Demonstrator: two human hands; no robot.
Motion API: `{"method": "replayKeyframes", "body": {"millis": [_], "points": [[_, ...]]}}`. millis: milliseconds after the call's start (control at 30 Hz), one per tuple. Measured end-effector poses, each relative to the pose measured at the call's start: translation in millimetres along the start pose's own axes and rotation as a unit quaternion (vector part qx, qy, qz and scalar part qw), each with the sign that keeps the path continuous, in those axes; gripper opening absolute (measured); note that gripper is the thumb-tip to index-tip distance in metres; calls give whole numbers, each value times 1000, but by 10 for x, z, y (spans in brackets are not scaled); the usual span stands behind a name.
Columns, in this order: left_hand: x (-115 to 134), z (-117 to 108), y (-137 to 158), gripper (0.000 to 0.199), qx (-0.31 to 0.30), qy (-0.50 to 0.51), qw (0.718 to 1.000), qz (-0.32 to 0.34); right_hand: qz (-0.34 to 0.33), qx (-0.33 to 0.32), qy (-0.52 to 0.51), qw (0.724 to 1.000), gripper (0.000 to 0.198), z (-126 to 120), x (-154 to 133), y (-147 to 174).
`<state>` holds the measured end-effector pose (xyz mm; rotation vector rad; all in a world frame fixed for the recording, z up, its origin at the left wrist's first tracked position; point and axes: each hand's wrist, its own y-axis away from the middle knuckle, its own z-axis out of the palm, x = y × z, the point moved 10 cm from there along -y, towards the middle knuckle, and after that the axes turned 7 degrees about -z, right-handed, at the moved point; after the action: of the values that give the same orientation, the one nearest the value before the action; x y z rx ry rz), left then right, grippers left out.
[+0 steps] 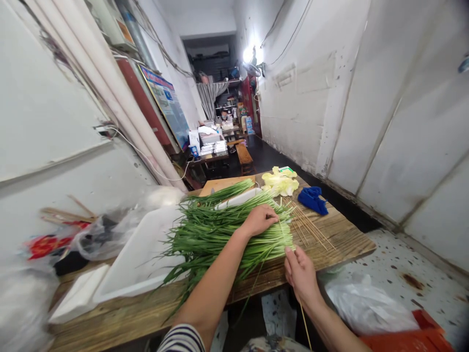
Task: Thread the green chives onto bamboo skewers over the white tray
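A broad pile of Chinese chives (208, 237) lies across the wooden table, green leaves to the left and pale stem ends to the right. Over the stem ends is my left hand (259, 220), its thumb and fingers pinched together on chives; exactly how many is too small to tell. My right hand (302, 274) is closed at the table's front edge around a thin bamboo skewer (305, 322). The skewer hangs out below that hand, and a thin pale length runs up towards my left fingertips. More bamboo skewers (311, 227) lie loose right of the chives.
A white plastic tub (128, 269) stands left of the chives, beside plastic bags (106, 234). Pale cabbage leaves (280, 183) and a blue cloth (312, 199) lie at the far right of the table (348, 239). An orange-red crate (410, 340) is low at right.
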<state>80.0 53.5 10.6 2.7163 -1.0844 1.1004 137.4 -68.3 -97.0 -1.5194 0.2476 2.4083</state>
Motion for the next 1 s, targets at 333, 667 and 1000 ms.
{"method": "replayKeyframes", "body": {"millis": [333,667,1000], "points": [[52,-91,26,17,18,16,1000,11,4,-1,-14,1000,37,-2,35,-2],[56,-77,18,16,17,-1,1000,15,3,3,-12,1000,37,-5,36,-1],[88,-96,19,14,28,6,999,38,3,10,-4,1000,40,-8,37,12]]}}
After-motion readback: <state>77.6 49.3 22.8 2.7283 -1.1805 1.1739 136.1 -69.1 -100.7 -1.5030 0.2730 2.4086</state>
